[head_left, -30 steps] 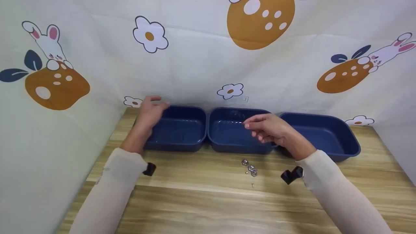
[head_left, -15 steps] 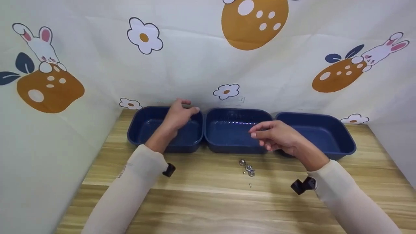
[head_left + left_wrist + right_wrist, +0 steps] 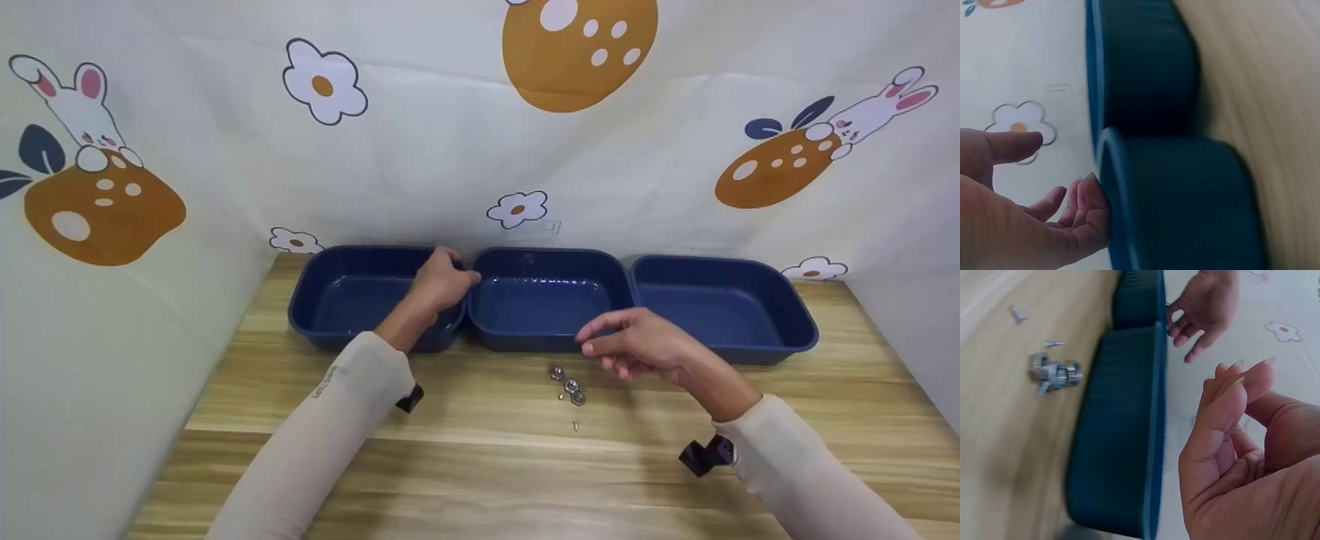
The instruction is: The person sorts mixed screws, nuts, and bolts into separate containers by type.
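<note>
My left hand (image 3: 442,283) hovers over the right end of the left blue bin (image 3: 300,300), beside the middle blue bin (image 3: 551,334). In the left wrist view its thumb is straight, the other fingers bend loosely by the bin rim, and nothing shows in the hand (image 3: 1022,225). The right hand (image 3: 637,341) is above the front right corner of the middle bin, fingers loosely curled. Its thumb and index tips are close, with no object visible between them (image 3: 1230,439). Metal nuts (image 3: 571,386) lie in front of the middle bin, near a small screw (image 3: 575,426).
A third blue bin (image 3: 720,307) stands at the right end of the row. Behind the bins hangs a printed cloth (image 3: 420,150). The wood-grain table (image 3: 480,472) extends in front. A tiny metal piece (image 3: 560,396) lies beside the nuts.
My left hand has moved right, from the left end of the left bin to its right end. The right hand has come back toward me from over the middle bin.
</note>
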The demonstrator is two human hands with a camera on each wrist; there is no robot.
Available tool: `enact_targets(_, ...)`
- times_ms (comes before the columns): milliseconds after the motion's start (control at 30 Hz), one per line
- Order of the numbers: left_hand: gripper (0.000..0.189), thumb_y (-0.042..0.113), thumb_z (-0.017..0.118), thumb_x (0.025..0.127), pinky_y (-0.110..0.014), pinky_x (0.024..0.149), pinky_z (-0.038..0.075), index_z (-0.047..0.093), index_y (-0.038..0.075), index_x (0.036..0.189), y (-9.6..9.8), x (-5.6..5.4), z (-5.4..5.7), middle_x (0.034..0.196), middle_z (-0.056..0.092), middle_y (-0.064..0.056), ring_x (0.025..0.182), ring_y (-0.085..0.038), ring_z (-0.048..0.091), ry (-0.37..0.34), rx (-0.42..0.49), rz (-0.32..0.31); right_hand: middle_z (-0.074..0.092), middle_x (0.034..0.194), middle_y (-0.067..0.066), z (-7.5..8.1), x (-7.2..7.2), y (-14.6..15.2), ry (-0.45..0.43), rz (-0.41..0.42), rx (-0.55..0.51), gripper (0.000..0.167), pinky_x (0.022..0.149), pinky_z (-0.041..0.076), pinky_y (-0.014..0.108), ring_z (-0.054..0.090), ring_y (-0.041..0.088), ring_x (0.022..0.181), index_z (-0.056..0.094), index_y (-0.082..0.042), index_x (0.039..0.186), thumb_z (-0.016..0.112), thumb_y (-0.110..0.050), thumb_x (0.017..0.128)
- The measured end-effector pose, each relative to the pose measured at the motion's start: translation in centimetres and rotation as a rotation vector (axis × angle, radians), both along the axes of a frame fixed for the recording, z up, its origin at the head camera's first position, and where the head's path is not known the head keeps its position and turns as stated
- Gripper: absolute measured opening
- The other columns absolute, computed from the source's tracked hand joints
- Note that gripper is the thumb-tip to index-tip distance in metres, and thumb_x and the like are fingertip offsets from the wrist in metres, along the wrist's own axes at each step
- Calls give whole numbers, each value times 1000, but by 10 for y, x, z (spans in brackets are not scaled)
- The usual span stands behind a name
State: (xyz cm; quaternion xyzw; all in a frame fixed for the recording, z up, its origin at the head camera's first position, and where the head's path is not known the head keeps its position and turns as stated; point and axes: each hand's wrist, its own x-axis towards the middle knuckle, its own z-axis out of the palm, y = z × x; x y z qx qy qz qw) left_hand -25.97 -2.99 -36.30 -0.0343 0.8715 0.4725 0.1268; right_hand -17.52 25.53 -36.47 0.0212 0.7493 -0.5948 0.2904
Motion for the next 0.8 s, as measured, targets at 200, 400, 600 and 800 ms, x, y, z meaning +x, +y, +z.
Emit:
enact_targets(200,46,17,63,91,-40,104,40,46,4,132,9,-1,-8,136,52,-15,125,-29,49,51,-94,-34,58,60,0,-26,4,0,-28,14,52,28,42,40,20,48,6,43,64,-1,113,70,-8,86)
enact_targets(400,39,5,56,86,-38,102,41,55,6,125,12,-3,-13,130,58,-15,122,-28,52,111,-187,-50,59,59,0,-47,9,1,-10,55,126,29,42,41,19,49,6,44,65,2,111,70,-7,84)
enact_targets(600,38,2,53,84,-37,102,41,59,6,121,12,-4,-17,127,59,-15,122,-28,52,140,-226,-49,58,55,1,-59,16,-3,-17,94,144,27,41,44,19,49,6,42,69,1,107,74,-6,81)
enact_targets(800,38,2,52,84,-38,103,40,59,7,121,12,-5,-20,128,58,-16,124,-29,50,133,-216,-51,58,55,2,-66,20,-6,0,101,185,23,41,44,19,49,6,42,71,-2,103,73,-2,81)
